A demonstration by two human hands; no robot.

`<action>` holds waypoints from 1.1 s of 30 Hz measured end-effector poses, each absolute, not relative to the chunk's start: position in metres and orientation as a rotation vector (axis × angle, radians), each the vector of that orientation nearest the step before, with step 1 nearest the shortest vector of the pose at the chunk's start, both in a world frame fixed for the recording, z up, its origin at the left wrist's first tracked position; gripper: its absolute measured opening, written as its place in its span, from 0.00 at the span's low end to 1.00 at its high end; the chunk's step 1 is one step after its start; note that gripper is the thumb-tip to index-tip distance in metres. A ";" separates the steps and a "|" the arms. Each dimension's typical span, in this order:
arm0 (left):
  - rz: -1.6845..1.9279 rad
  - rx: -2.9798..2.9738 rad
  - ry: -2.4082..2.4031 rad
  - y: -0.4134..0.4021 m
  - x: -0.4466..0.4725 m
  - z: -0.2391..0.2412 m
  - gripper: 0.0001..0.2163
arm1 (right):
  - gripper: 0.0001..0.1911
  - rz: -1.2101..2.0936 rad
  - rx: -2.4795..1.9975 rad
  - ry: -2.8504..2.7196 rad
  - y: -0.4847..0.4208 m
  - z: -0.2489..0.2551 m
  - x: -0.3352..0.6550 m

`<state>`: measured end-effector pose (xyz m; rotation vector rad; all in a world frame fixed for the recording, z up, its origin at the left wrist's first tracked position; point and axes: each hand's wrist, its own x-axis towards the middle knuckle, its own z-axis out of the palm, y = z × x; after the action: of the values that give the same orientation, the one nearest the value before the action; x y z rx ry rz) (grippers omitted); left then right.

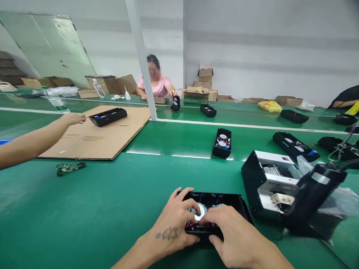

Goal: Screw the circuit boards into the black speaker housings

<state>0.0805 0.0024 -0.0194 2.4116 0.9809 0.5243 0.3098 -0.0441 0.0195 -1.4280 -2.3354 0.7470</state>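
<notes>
A black speaker housing (237,201) lies open side up on the green bench in front of me, with a round silver-white speaker driver (199,212) inside. My left hand (178,220) is closed round its left end, fingers over the far wall and thumb at the near side, with a bent finger on the driver. My right hand (233,236) reaches into the housing from the right, fingers curled and thumb against the near wall. Its fingertips meet those of the left hand near red wires; what they pinch is hidden.
A black-and-white machine (266,184) and a black cylindrical tool (315,194) stand close on the right. A green circuit board (70,168) lies left. A co-worker's hand (75,119) reaches over cardboard (108,143) toward another housing (109,116). More housings (222,143) sit along the line.
</notes>
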 end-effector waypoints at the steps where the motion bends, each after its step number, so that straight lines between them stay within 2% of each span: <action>1: 0.487 2.381 0.973 0.008 0.081 -0.013 0.11 | 0.18 0.725 -1.460 -2.371 -0.040 0.023 0.309; 6: 0.344 2.111 0.952 0.049 0.082 0.011 0.14 | 0.12 0.636 -1.612 -2.469 -0.018 0.042 0.306; 10: 0.191 1.945 0.984 0.072 0.085 0.021 0.20 | 0.17 0.779 -1.581 -2.406 -0.002 0.051 0.308; 17: 0.130 1.901 0.939 0.072 0.087 0.028 0.22 | 0.09 0.979 -1.504 -2.350 0.009 0.050 0.309; 21: 0.128 1.897 0.929 0.074 0.087 0.029 0.17 | 0.07 0.932 -1.554 -2.326 0.004 0.048 0.304; 33: 0.083 1.889 0.908 0.079 0.089 0.032 0.17 | 0.10 0.915 -1.558 -2.365 0.010 0.043 0.305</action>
<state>0.0892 0.0788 0.0318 1.8888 0.9079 0.0825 0.3048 0.0101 0.0428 -1.5582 -2.3645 0.9152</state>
